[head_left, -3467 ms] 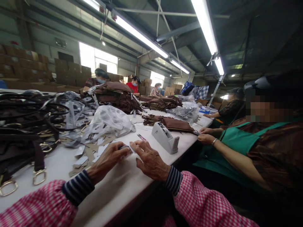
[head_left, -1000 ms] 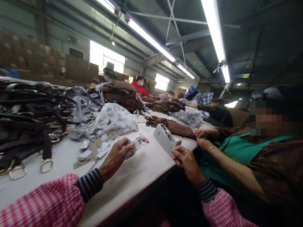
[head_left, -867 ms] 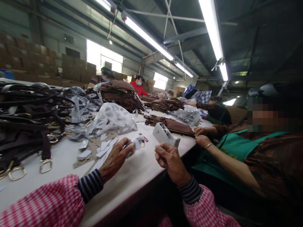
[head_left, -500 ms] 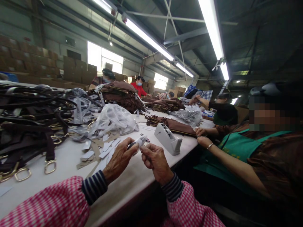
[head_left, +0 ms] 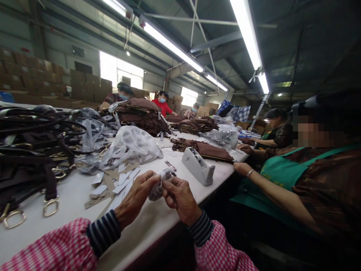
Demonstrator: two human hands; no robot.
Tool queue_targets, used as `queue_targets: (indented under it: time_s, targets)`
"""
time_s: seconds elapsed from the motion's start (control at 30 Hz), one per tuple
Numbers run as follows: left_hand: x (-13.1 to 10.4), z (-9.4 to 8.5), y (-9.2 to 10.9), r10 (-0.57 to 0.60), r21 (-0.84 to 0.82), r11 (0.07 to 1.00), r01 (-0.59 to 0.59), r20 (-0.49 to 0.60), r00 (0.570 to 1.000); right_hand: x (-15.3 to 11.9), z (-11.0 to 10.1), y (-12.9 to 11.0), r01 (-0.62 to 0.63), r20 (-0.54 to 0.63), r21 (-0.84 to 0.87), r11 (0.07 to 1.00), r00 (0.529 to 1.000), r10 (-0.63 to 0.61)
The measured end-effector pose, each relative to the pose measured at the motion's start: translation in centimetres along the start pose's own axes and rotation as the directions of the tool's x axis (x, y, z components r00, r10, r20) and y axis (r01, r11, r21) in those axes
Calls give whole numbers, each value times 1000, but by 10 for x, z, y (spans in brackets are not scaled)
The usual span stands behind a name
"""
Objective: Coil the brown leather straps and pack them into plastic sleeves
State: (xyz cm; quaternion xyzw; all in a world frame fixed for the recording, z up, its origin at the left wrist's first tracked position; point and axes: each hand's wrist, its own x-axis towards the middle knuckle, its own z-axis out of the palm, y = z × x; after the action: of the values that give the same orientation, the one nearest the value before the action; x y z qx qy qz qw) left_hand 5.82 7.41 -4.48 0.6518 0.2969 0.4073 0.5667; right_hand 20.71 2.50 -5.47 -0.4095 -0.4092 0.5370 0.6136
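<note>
Above the near table edge, my left hand [head_left: 137,196] is closed on a small plastic-wrapped bundle [head_left: 156,192], which looks dark with a white wrap around its top. The fingers of my right hand [head_left: 182,197] pinch at the bundle's right side; exactly what lies between the fingertips is hidden. Just beyond the bundle, a small pair of thread snips [head_left: 170,165] lies on the table. A grey tape dispenser [head_left: 194,163] stands to the right of it. White and tan cards [head_left: 124,180] are scattered left of my hands.
Dark straps with gold buckles [head_left: 50,207] cover the table's left side. A heap of clear plastic bags [head_left: 132,145] lies ahead, with stacked brown bags [head_left: 138,113] behind. At right, a co-worker in a green apron [head_left: 276,173] handles a brown bag [head_left: 211,150].
The bundle has turned between my hands, so its dark lower part now shows below the fingers. My hands stay close together. The camera view has shifted slightly.
</note>
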Motion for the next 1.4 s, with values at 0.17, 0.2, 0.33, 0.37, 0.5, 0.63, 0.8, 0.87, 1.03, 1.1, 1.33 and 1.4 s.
queue_targets:
  time_s: [0.17, 0.2, 0.33, 0.37, 0.5, 0.63, 0.8, 0.87, 1.03, 1.1, 1.33, 1.4]
  targets:
    - [-1, -2, 10, 70, 336, 939, -69, 9, 997, -3, 3, -1, -61, 8, -19, 998, 998, 61]
    - [-1, -2, 12, 87, 395, 915, -85, 11, 996, -2, 4, -3, -76, 8, -10, 997, 997, 76]
    - [0, -3, 17, 111, 510, 854, -107, 24, 994, 4, 8, -9, -127, -7, -11, 992, 992, 127]
    - [0, -3, 16, 122, 530, 841, -111, 15, 992, 6, 8, -9, -141, -10, -24, 990, 990, 140]
    - [3, -5, 11, 146, 583, 803, -122, 6, 989, 15, 8, -6, -140, -10, -104, 985, 990, 140]
    - [4, -10, 15, 121, 536, 835, -123, 40, 992, 22, 7, -2, -56, -15, -270, 961, 998, 54]
    - [0, -12, 32, 117, 473, 873, -122, 41, 992, 20, 7, -4, 115, -96, -712, 693, 962, -258]
    - [-1, -11, 34, 127, 478, 869, -129, 37, 991, 18, 8, -7, 193, -60, -875, 443, 866, -497]
    - [1, -7, 31, 138, 474, 871, -129, 16, 990, 17, 7, -13, 464, 406, -880, -99, 630, -662]
    - [0, -7, 27, 152, 441, 886, -140, 9, 988, 19, 6, -14, 512, 525, -832, -213, 603, -601]
    - [-5, -5, 19, 18, 288, 958, -9, -30, 999, 27, 3, -16, 498, 615, -789, -360, 636, -467]
    - [-4, -2, 19, -22, 250, 968, 27, -20, 1000, 30, 2, -17, 475, 596, -803, -360, 667, -447]
